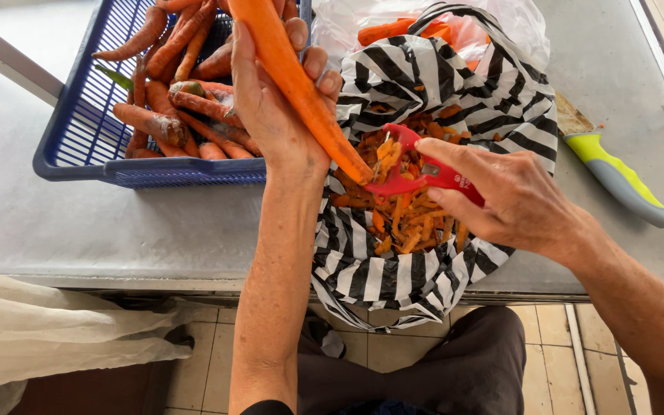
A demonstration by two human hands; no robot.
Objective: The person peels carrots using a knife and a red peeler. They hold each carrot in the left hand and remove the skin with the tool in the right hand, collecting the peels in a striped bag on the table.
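Head view: fingers clamped on carrot (301,84) and red peeler (416,173) above grey steel table (78,223), tiled floor (555,346) below.

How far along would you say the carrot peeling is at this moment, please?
Done: orange peel strips lie heaped in the black-and-white striped plastic bag, and some carrots show in a clear bag behind it. In hand: the left hand holds a long orange carrot, and the right hand holds a red peeler at its tip. Left: many unpeeled carrots fill the blue plastic basket.
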